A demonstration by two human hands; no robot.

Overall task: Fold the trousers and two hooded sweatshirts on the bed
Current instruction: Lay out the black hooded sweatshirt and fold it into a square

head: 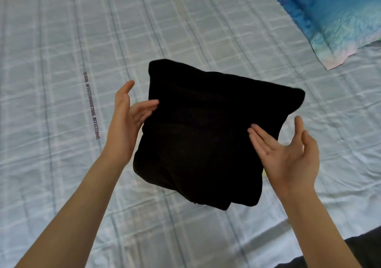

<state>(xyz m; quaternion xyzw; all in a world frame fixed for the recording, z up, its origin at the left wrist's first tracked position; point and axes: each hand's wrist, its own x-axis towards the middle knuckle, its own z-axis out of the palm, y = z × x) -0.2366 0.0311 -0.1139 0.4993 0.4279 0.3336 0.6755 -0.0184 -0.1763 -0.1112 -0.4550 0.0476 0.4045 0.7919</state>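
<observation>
Fingers [144, 106] straight, left hand [125, 119] and right hand [288, 156] touch black garment [195, 123] edges over bed [61, 30].

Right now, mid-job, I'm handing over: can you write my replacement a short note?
Left hand: open, fingertips touching the left edge of the black garment.
Right hand: open, fingertips on its right side.
Black garment: folded into a compact bundle over the checked bedsheet; trousers or sweatshirt, cannot tell.
Done: this one looks folded.
Left: the other two pieces, not in view.

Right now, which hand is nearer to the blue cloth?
The right hand; the blue cloth lies far right, while the left hand is across the black bundle.
</observation>
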